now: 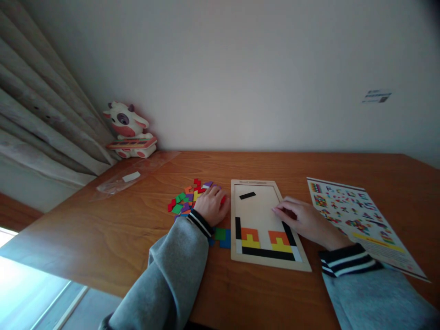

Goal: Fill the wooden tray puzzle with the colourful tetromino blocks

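My left hand (213,205) rests palm down on a pile of coloured wooden puzzle pieces (185,199), fingers stretched out over them; part of the pile is hidden under it. Over the right side of a pale wooden puzzle tray (236,254) is my right hand (299,217), thumb and fingertips pinched together. Whether anything small is between them, I cannot tell. Inside the tray, orange pieces (250,231) and yellow pieces (282,246) form two blocks at the near end. Black strips (268,253) border them, and a loose black strip (247,195) lies tilted near the far end.
Green and blue pieces (222,236) lie just left of the tray. A printed pattern sheet (364,220) is on the right of the table (137,247). At the back left are a clear plastic bag (120,183) and a toy cow with a keyboard (129,133), beside a curtain (44,105).
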The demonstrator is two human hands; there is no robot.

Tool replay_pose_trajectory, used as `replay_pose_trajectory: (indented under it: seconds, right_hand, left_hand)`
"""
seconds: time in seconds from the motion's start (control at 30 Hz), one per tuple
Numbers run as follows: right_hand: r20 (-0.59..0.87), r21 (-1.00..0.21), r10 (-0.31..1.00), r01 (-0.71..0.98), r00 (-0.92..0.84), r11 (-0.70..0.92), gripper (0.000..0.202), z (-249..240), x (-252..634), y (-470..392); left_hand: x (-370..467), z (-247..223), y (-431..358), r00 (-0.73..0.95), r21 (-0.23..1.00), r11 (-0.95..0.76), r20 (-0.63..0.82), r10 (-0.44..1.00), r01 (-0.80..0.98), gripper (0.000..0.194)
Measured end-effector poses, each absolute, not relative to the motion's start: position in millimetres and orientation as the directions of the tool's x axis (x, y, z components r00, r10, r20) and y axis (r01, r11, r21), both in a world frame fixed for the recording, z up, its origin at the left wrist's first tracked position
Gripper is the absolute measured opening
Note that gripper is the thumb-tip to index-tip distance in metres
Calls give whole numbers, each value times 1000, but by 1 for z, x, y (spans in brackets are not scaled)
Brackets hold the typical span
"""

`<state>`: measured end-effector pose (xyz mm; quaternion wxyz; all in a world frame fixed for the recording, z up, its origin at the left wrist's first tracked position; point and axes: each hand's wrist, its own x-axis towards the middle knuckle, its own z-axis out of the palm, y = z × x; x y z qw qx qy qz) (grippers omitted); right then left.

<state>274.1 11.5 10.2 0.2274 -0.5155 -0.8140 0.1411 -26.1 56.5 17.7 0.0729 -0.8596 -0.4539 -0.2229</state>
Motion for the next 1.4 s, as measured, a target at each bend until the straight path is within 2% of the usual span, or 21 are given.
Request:
replay_pose_trajectory:
  seconds: [0.13,0.33,0.5,0.67,0.9,1.07,1.3,1.4]
  right_hand:
    - [235,-472,903,769,-360,430,27,10,273,11]
    - [278,-473,895,762,-348,443,24,12,275,12]
    - [299,-463,898,773,-324,433,20,11,271,11]
    - [314,-448,869,748,-382,490,16,14,247,6]
    - [401,-390,804,713,-438,583,8,19,166,-16]
    - [314,-372,844,761,-436,531,31,14,122,-30]
    - [192,-405,931,840,-309,362,20,16,111,-34]
    - [113,-425,957,857,-268,290,19,22,108,-30]
  left_hand:
    - [-48,22,64,634,28,-713,434,640,701,19]
    - [-76,27,70,557,30,-653,493,668,757,21]
    - [-105,30,74,637,24,-720,445,629,694,23]
    - [-140,28,73,614,-1,-669,399,681,743,31]
    - [-185,17,63,512,49,-557,333,792,829,41]
    - [-200,8,64,485,69,-529,312,817,846,45]
    - [-199,-1,70,440,70,-479,297,848,875,42]
    - [-195,-2,69,363,101,-408,304,881,907,38]
